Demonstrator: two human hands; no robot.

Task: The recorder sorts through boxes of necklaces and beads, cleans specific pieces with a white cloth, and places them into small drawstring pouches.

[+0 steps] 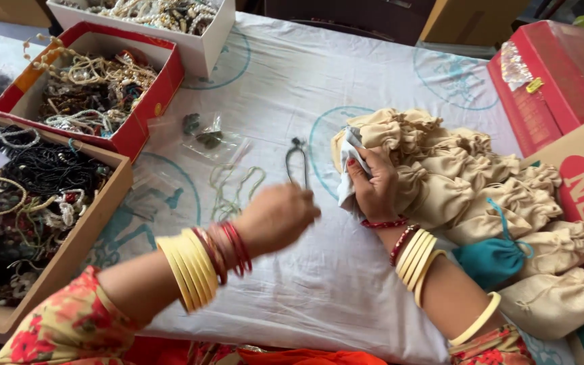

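Left to right: 3 open cardboard boxes of tangled bead necklaces (42, 203) line the left edge of the white printed tablecloth (319, 290). The left hand (275, 217), motion-blurred, pinches a thin dark looped necklace (297, 161) lying mid-cloth; the right hand (371, 184) grips a small pale fabric pouch (347, 152) beside the heap of beige drawstring pouches (481, 196). Judged step: bagging; next, the pouch mouth needs spreading.
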